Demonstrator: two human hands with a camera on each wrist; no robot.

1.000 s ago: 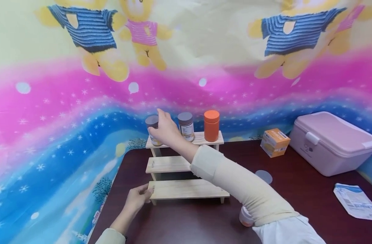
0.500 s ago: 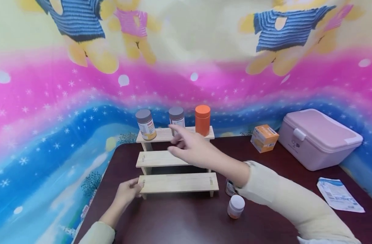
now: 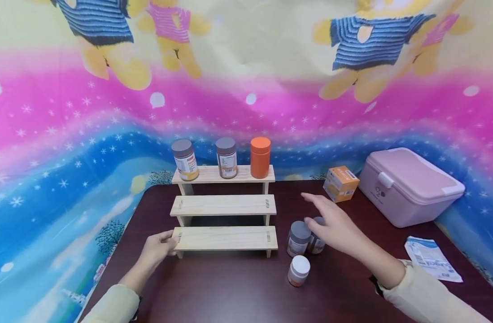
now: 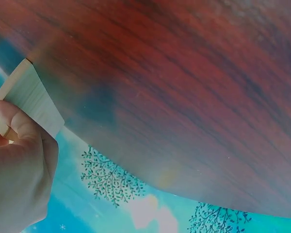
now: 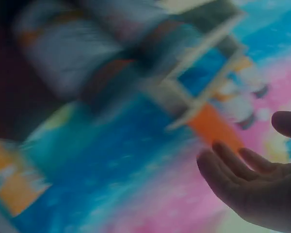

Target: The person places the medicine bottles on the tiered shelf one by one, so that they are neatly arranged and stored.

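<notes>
A three-step wooden shelf [image 3: 226, 237] stands on the dark table. Its left lower end is pinched between the thumb and fingers of my left hand [image 3: 155, 250]; the left wrist view shows the thumb on the board [image 4: 39, 99]. Over the table to the right, my right hand [image 3: 337, 226] holds nothing, its fingers spread loosely. Below and beside it are two grey-lidded jars, one [image 3: 298, 240] in front and one [image 3: 316, 242] partly behind the hand, plus a small white-lidded bottle [image 3: 298, 271]. The top step carries two grey-lidded jars [image 3: 185, 161] [image 3: 227, 159] and an orange jar [image 3: 260, 158].
An orange and white box [image 3: 341, 184] stands at the back right, beside a pink lidded storage box [image 3: 409, 186]. A white and blue packet [image 3: 432, 259] lies near the right table edge. Printed cloth hangs behind the table.
My right hand has let go of the left jar on the top step and moved right, over the jars on the table. The left hand stays at the shelf; the view has shifted slightly.
</notes>
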